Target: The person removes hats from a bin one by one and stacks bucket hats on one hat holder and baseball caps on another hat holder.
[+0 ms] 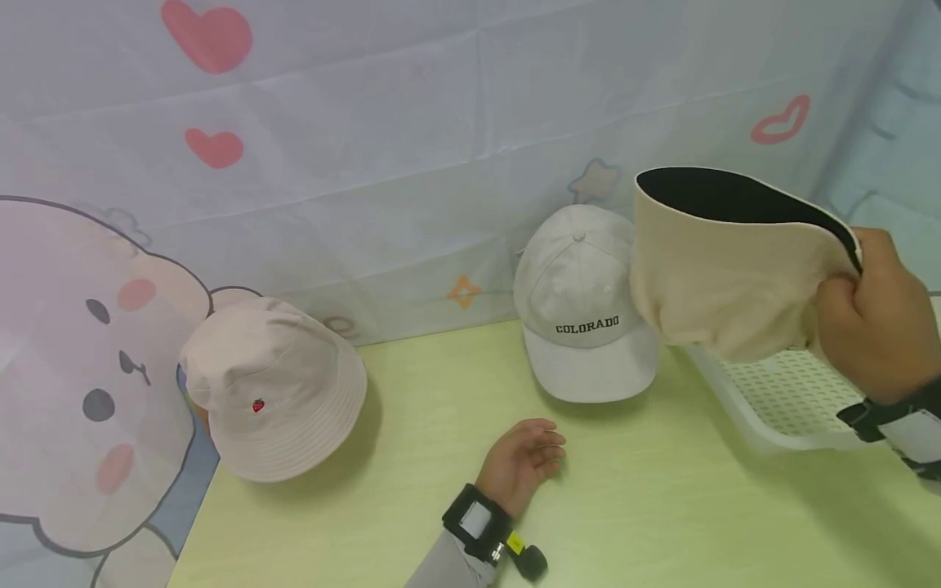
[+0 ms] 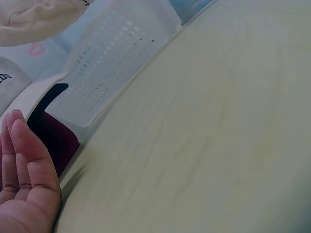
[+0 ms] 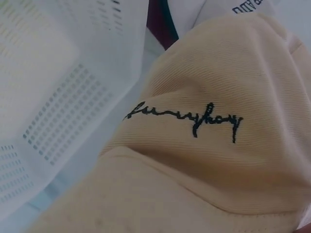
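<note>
So the cream cap (image 1: 724, 269) is up in the air at roughly 2 o'clock in the head view, hanging above the near-left corner of the white perforated basket (image 1: 779, 408). The right hand (image 1: 878, 314) has it: fingers and thumb curled and pinching the cap's right edge, black lining showing along the top rim. The cap's long axis runs about 9 to 3 across the view, and the bulk of it hangs off toward 9 o'clock from that hand. The wrist cam just shows black script embroidery on the cream fabric, with the basket's holes behind it.

The left hand (image 1: 524, 461) isn't doing much. It rests on the yellow-green table (image 1: 662, 506) at around 6 o'clock, fingers relaxed and loosely together, holding nothing. The held cap sits well apart from it, up at its 2 o'clock, so the right hand is obviously the nearer one.

Just beside the held cap, toward 9, the grey COLORADO cap (image 1: 584, 314) sits on the table and looks to be touching or overlapped by it; can't tell which. A pale bucket hat (image 1: 275, 392) with a little strawberry sits way over at 8 o'clock.
</note>
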{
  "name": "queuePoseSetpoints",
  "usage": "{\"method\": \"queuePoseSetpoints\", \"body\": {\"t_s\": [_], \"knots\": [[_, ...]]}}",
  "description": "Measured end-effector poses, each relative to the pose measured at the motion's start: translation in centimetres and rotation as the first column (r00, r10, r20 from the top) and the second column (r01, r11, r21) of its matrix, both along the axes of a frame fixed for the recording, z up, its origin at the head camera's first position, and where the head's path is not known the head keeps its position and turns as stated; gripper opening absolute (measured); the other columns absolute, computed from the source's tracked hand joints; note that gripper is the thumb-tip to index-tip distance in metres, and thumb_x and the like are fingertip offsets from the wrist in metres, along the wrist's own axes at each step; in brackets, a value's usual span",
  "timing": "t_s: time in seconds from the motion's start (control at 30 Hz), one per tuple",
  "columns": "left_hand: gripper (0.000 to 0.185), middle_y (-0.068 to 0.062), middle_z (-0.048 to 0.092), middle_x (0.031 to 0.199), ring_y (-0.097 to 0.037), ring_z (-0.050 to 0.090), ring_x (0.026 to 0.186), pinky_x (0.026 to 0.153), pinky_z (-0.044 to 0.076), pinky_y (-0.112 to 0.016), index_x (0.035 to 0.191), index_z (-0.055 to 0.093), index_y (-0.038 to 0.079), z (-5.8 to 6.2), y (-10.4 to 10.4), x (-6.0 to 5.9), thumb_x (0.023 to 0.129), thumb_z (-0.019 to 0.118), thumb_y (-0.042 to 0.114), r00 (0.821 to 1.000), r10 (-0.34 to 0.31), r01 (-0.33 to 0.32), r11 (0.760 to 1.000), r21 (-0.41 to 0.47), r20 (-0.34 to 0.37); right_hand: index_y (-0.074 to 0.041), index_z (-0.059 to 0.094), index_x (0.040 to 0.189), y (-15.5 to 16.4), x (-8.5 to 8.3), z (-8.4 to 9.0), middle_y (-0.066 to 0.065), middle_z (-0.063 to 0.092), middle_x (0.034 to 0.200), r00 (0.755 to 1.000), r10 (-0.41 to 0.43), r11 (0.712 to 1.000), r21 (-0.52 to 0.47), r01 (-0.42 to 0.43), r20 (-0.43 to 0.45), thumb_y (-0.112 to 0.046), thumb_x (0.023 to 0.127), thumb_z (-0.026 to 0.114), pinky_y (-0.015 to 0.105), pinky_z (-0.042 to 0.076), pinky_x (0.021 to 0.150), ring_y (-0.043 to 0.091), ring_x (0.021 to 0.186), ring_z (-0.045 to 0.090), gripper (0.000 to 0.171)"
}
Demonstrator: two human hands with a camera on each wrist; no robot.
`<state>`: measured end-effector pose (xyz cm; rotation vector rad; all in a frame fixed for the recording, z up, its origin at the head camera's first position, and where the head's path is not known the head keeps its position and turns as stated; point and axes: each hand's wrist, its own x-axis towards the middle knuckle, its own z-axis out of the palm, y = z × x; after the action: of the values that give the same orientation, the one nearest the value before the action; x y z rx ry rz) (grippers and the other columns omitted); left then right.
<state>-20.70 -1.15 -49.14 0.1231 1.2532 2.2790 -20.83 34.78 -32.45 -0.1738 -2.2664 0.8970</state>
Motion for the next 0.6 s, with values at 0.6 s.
{"method": "queuePoseSetpoints", "body": {"t_s": [0.6], "knots": [[0.029, 0.007, 0.074, 0.096, -0.007, 0.068, 0.087, 0.080, 0.054, -0.022, 0.103, 0.067, 0.020, -1.0, 0.0, -0.4, 0.104, 0.040, 0.012, 1.000, 0.012, -0.012, 0.999, 0.031, -0.019, -0.001, 0.046, 0.135, -2.0, 1.1, -1.0, 0.029, 0.059, 0.111, 0.989, 0.137, 0.987, -0.087, -0.132, 0.052, -0.005, 0.093, 0.039, 0.017, 0.028, 0.068, 0.012, 0.079, 0.039, 0.043]]}}
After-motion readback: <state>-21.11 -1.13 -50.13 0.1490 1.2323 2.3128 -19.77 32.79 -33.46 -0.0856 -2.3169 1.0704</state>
